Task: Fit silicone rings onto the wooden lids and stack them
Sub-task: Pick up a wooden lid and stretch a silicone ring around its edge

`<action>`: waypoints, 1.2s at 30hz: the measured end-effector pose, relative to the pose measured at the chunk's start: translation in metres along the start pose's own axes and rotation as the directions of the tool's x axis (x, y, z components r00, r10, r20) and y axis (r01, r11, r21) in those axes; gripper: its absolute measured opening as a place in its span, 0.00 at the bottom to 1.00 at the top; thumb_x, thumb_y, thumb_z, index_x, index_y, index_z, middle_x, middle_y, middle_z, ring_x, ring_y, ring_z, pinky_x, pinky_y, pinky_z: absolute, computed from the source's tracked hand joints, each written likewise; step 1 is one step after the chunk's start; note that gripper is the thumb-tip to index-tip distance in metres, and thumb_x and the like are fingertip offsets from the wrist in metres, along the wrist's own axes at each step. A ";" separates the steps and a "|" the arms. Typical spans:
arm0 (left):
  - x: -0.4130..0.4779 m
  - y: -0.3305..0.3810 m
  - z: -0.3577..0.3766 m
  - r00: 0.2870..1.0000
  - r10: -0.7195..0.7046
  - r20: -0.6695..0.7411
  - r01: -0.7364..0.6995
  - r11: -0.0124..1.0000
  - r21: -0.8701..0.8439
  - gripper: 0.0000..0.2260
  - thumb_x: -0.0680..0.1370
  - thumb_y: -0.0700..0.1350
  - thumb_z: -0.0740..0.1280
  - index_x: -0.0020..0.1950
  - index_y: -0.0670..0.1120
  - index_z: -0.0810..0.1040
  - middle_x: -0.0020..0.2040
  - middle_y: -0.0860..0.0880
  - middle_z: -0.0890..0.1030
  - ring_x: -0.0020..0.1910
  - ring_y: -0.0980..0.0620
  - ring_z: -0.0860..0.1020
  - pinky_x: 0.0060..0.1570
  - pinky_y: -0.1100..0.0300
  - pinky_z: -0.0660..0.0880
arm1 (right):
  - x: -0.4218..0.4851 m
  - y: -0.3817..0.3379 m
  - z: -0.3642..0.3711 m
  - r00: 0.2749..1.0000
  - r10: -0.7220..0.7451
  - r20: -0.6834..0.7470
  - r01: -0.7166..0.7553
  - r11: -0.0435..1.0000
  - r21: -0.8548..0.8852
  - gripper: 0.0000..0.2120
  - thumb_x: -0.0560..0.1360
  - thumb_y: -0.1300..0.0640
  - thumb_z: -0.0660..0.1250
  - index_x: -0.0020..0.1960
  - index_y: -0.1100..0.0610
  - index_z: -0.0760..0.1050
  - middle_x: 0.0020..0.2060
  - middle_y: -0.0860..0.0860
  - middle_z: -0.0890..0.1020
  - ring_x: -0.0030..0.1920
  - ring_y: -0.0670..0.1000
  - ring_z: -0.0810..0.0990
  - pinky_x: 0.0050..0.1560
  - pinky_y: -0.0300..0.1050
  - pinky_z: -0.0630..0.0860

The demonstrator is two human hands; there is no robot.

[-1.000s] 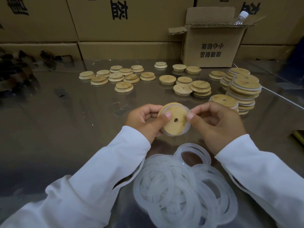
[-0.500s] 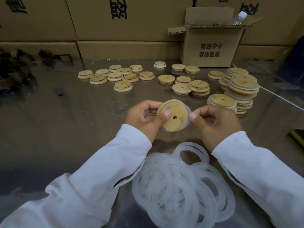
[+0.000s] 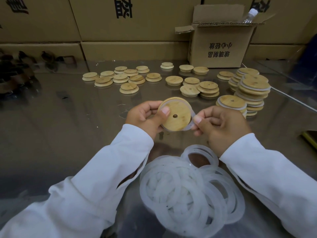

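Between both hands: lid point(image 3: 175, 114) in left fingers point(image 3: 165, 111), ring point(image 3: 189, 126) pinched right.

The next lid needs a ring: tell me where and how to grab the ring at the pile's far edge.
I'd pinch the ring by its far arc, from above, a finger through the open hole: it lies flat, that arc bare, its near arc overlapping the pile.
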State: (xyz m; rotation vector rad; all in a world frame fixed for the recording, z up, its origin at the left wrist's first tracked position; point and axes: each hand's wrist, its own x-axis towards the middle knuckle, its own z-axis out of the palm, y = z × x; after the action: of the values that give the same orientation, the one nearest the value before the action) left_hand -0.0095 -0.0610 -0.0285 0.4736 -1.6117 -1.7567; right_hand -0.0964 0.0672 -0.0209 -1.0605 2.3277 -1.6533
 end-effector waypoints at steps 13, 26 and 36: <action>0.002 -0.002 0.002 0.995 -0.086 0.051 0.091 0.991 -0.102 0.06 0.75 0.33 0.63 0.42 0.42 0.77 0.32 0.49 0.82 0.33 0.55 0.82 0.35 0.59 0.81 | 0.002 -0.002 -0.001 0.995 0.095 0.016 -0.096 0.982 0.165 0.07 0.74 0.63 0.65 0.37 0.57 0.75 0.27 0.48 0.82 0.27 0.44 0.79 0.35 0.38 0.79; 0.007 -0.003 -0.002 0.986 -0.146 0.078 0.153 0.984 -0.087 0.04 0.73 0.34 0.65 0.44 0.40 0.79 0.34 0.47 0.83 0.35 0.51 0.82 0.37 0.55 0.81 | 0.003 -0.003 -0.005 0.989 0.129 0.075 -0.139 0.978 0.157 0.08 0.74 0.63 0.64 0.37 0.56 0.75 0.26 0.46 0.81 0.22 0.43 0.75 0.38 0.45 0.78; 0.007 0.000 -0.003 0.981 -0.175 0.088 0.186 0.972 -0.145 0.05 0.74 0.34 0.64 0.42 0.41 0.79 0.32 0.48 0.83 0.33 0.51 0.83 0.32 0.58 0.80 | 0.001 -0.006 -0.008 0.995 -0.095 0.035 0.099 0.983 -0.152 0.09 0.73 0.60 0.66 0.37 0.49 0.72 0.27 0.46 0.80 0.27 0.45 0.78 0.35 0.40 0.77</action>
State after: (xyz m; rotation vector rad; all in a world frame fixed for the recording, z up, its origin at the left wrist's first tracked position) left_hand -0.0128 -0.0682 -0.0276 0.5002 -1.5095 -2.0383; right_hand -0.0982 0.0720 -0.0122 -1.2355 2.4563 -1.4993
